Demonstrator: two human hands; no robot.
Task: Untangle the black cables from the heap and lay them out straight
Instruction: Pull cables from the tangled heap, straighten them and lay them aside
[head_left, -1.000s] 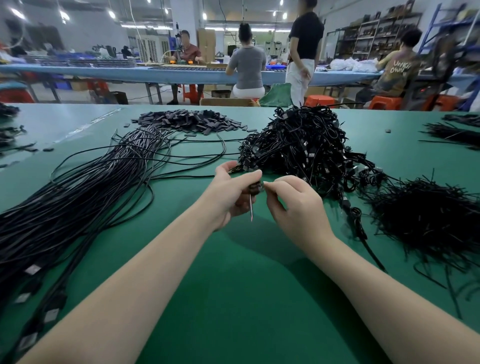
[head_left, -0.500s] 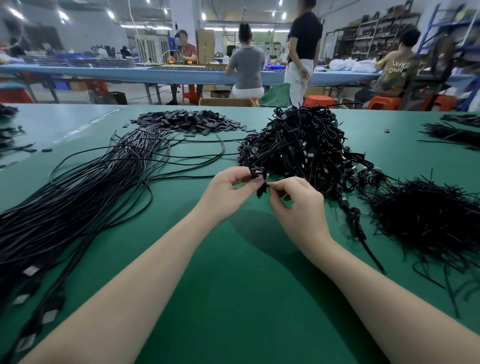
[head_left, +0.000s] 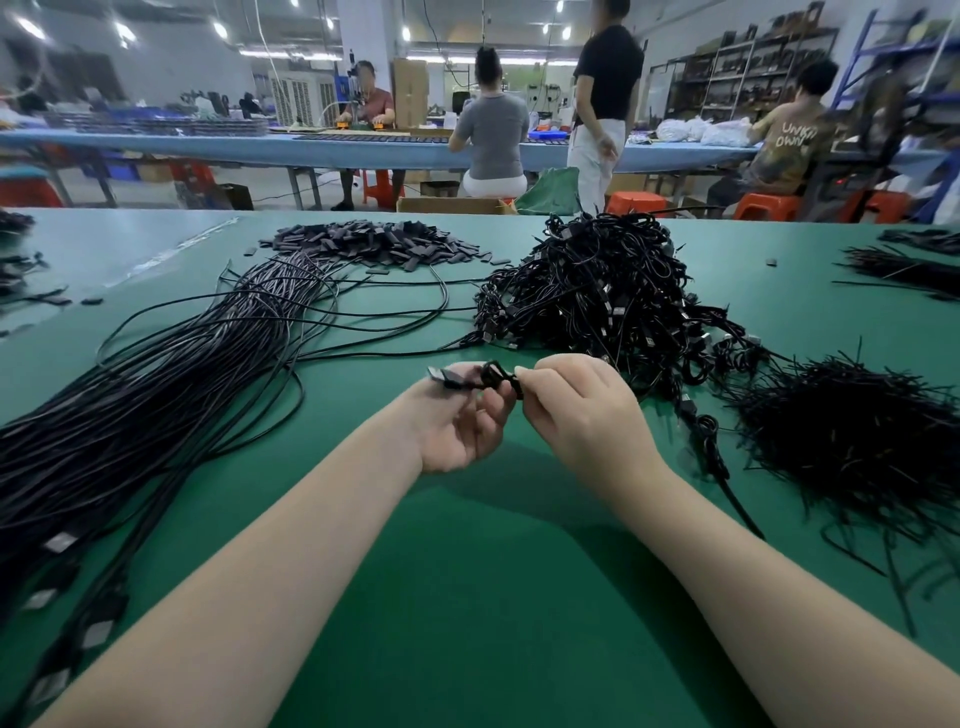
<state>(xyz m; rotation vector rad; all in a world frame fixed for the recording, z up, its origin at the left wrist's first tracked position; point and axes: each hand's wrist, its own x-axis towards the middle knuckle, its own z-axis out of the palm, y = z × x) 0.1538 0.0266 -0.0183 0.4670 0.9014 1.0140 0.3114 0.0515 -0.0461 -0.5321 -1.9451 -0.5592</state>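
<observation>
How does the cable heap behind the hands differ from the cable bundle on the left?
The cable heap is a tall tangled mound of coiled loops; the cable bundle lies low, its strands running roughly parallel toward the camera. The heap stays compact, while the bundle spreads long across the green table. Both hold thin black cables.

We see a plain green worktop (head_left: 467, 597) carrying black cables (head_left: 156, 415), a black heap (head_left: 597, 291) near its far edge and dark grey tabs (head_left: 363, 244). Beyond its far edge stand orange stools (head_left: 636, 201) and a blue bench (head_left: 311, 148).
</observation>
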